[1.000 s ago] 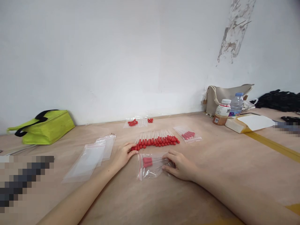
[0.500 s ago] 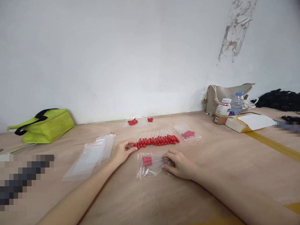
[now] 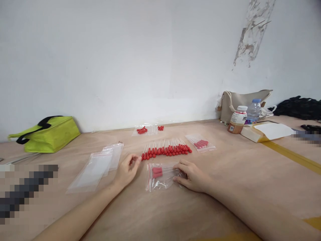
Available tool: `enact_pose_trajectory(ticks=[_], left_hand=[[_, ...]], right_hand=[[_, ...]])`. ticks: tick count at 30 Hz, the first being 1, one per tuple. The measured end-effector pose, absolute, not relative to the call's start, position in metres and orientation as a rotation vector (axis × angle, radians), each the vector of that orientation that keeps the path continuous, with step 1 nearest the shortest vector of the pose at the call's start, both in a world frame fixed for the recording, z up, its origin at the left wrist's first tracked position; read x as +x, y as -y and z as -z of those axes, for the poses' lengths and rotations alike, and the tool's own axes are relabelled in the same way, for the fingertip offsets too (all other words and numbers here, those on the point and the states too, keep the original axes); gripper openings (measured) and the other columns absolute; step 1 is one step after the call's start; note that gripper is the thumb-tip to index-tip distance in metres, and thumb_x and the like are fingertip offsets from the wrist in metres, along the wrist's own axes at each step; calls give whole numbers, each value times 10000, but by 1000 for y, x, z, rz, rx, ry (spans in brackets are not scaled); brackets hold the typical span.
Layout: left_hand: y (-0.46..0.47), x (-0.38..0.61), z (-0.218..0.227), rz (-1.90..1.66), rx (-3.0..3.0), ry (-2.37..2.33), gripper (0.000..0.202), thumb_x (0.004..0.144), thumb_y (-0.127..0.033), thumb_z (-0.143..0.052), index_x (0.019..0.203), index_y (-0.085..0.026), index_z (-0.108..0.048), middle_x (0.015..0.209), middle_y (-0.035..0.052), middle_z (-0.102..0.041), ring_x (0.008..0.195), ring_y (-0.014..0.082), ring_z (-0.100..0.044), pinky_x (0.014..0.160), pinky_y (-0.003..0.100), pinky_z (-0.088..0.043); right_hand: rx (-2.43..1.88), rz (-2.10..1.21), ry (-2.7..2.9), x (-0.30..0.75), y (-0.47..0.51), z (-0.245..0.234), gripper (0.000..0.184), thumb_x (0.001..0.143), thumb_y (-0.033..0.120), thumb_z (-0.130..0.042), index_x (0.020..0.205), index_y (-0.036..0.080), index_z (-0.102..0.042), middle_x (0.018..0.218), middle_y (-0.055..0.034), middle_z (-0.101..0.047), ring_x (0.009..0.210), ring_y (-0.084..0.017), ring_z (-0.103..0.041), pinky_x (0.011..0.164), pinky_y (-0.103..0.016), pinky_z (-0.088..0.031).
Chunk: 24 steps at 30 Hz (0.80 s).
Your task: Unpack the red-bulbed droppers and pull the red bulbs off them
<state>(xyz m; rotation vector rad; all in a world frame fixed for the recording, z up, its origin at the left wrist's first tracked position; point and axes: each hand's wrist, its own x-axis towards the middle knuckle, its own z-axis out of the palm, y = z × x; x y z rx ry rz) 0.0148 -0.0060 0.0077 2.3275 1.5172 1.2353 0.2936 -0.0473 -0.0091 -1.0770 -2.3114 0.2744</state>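
**Left hand (image 3: 139, 158) at the dropper row (image 3: 166, 150), right hand (image 3: 174, 172) over a filled bag (image 3: 165, 183)**

Brown covering (image 3: 160, 214) stretches from the bag to the near edge of view; a narrow strip parts bag from row. Flat bags (image 3: 92, 172) lie left of the row, and the wall (image 3: 125, 67) bounds the far side.

The left hand angles in at the row's left end, fingers curled, thumb near index; I cannot tell whether it pinches a dropper. The right hand arches at the bag's right end, thumb and fingers parted; whether they grip, I cannot tell.
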Motion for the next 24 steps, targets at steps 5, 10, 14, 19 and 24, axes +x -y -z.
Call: enact_pose_trajectory(ticks=[5,10,14,19,24], left_hand=[[46,21,-4,-1003,2627,-1025,134,791,-232,-506,761,-174,-624,794,46,-601,741,136,-550,677,259,-451],[40,29,0,-954,2522,-1031,245,790,-272,-541,1014,-227,-629,1027,57,-637,947,175,-571,848,347,-456],[35,30,-2,-815,2454,-1053,307,790,-269,-529,1092,-251,-583,1158,40,-578,1052,182,-533,932,377,-406],[40,33,-6,-810,2346,-1170,258,726,-307,-603,964,-208,-607,983,14,-644,843,159,-596,757,292,-480],[43,36,-7,-869,2356,-1148,251,830,-334,-467,942,-200,-646,909,40,-661,809,161,-606,732,274,-476]], right_hand=[[-1068,-195,2278,293,47,9,251,759,310,-572,974,181,-555,959,-78,-509,840,-175,-509,737,-303,-428],[-1033,-198,2295,292,47,8,254,769,321,-566,986,189,-548,1029,-87,-536,945,-197,-499,816,-336,-417],[-979,-282,2337,295,45,9,309,801,338,-532,1076,199,-540,1045,-75,-570,951,-188,-519,834,-322,-419],[-920,-416,2331,297,42,8,331,790,353,-551,1088,210,-565,1069,-66,-588,965,-189,-538,848,-314,-424],[-822,-537,2327,297,40,4,230,805,257,-527,1015,208,-607,991,-43,-618,917,-161,-560,827,-287,-437]])
